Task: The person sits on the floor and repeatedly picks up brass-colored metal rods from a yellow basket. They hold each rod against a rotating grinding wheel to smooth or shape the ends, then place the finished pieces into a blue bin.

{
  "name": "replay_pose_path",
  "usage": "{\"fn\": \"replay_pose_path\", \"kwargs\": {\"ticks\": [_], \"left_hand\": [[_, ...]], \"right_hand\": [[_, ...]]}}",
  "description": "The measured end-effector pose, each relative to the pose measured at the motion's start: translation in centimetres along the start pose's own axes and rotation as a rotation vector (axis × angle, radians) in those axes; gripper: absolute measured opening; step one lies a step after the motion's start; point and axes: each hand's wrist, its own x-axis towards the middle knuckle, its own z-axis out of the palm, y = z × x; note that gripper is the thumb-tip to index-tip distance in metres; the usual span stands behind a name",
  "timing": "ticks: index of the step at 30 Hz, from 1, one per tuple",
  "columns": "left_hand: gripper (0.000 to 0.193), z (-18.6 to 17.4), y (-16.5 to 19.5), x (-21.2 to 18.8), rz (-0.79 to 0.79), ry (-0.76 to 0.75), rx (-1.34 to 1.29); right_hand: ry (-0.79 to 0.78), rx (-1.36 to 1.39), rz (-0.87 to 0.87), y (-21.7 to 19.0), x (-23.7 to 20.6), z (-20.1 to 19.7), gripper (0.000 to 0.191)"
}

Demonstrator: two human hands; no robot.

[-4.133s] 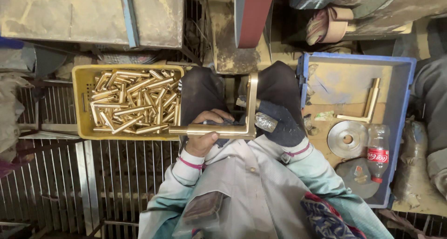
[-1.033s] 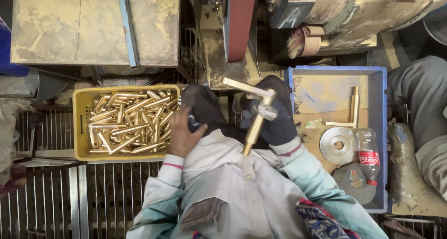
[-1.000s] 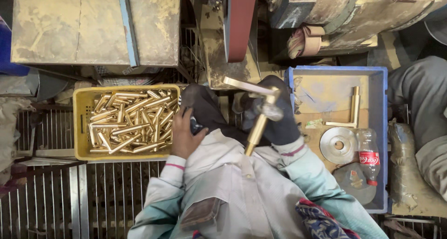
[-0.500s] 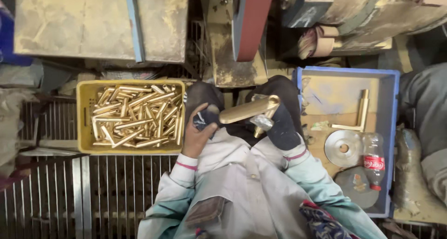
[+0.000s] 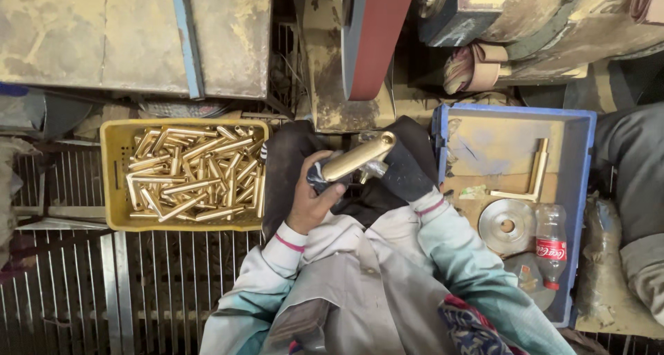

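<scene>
The yellow crate (image 5: pixel 111 189) of brass pieces and the blue tray (image 5: pixel 581 189) sit as before; the brass handle (image 5: pixel 356 158), earlier upright in the right hand (image 5: pixel 404 171), now lies tilted across both, the left hand (image 5: pixel 315 199) gripping its lower end

A metal floor grating (image 5: pixel 159 286) is carrying a yellow crate (image 5: pixel 111 182) of brass handles on the left, while a blue crate (image 5: pixel 581 189) is sitting at the right beside the worker.
</scene>
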Motion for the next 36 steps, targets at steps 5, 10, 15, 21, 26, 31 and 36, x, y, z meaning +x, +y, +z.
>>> {"fn": "replay_pose_path", "kwargs": {"ticks": [5,10,15,21,26,31,36], "left_hand": [[0.058,1.8,0.6,2.7,0.136,0.038,0.309],[0.058,2.3,0.8,5.4,0.191,0.092,0.492],[0.057,2.3,0.6,7.6,0.235,0.104,0.574],[0.057,1.9,0.0,9.2,0.280,0.108,0.633],[0.053,1.7,-0.3,9.9,0.277,0.097,0.597],[0.051,1.5,-0.5,10.3,0.251,0.093,0.576],[0.047,0.8,-1.7,10.7,0.013,0.177,0.415]], "right_hand": [[-0.008,0.012,0.115,1.5,2.7,-1.1,0.046],[-0.014,0.033,0.200,2.2,5.1,-1.7,0.045],[-0.018,0.057,0.258,2.5,7.1,-2.0,0.045],[-0.027,0.072,0.302,2.8,8.7,-1.9,0.044],[-0.026,0.085,0.327,3.2,9.2,-2.1,0.043],[-0.023,0.092,0.345,3.7,9.2,-2.1,0.042],[-0.020,0.091,0.354,3.9,9.1,-2.0,0.042]]}}
